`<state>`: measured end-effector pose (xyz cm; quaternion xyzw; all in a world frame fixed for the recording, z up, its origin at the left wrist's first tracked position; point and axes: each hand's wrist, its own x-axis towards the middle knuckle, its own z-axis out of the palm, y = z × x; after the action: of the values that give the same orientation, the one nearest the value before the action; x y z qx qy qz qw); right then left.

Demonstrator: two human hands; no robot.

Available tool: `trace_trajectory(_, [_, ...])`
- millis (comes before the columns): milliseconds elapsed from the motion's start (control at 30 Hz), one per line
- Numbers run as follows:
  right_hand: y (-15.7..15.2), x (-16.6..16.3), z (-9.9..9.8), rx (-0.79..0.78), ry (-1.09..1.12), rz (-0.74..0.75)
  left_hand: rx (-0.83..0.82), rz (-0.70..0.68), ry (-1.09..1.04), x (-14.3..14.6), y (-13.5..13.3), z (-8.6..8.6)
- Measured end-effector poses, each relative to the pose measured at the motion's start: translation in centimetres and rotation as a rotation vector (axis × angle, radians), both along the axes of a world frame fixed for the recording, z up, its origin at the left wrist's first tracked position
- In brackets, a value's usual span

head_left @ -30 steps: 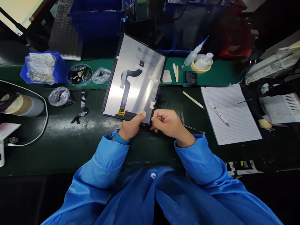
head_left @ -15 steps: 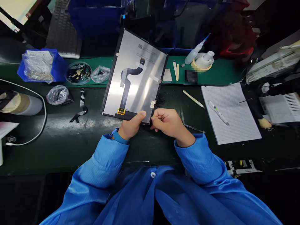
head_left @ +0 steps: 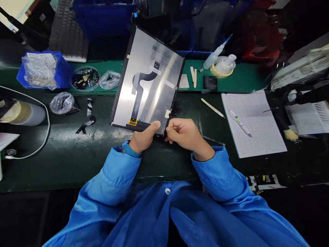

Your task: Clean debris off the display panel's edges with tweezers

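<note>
A display panel (head_left: 156, 92) is held up tilted, its silvery back facing me. A black flex cable (head_left: 138, 94) curves down that back to a yellow-edged connector (head_left: 133, 121) near the bottom. My left hand (head_left: 144, 136) grips the panel's lower edge, thumb on the back and fingers hidden beneath. At the lower right corner, my right hand (head_left: 183, 133) is closed with thumb and forefinger pinched together against the edge. Whatever lies in that pinch is too small to make out.
To the left lie a loose black flex cable (head_left: 88, 118), a plastic bag (head_left: 63, 103), a dish of small parts (head_left: 85, 79) and a blue bin (head_left: 43, 70). On the right are a white stick (head_left: 212, 108), a paper pad (head_left: 253, 130) with a pen (head_left: 239, 123), and a dropper bottle (head_left: 213, 58).
The panel's upper end has tipped slightly higher in view. Both hands keep nearly the same place and grip.
</note>
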<state>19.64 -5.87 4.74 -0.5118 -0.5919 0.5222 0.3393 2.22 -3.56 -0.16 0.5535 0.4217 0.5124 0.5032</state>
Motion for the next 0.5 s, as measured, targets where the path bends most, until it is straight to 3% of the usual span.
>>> trace_trajectory(233, [-0.24, -0.76, -0.2, 0.041, -0.044, -0.104, -0.011, -0.001, 0.005, 0.1, 0.07, -0.24])
trace_trajectory(500, [0.0, -0.09, 0.11, -0.01, 0.008, 0.011, -0.03, -0.002, -0.001, 0.0, 0.12, 0.25])
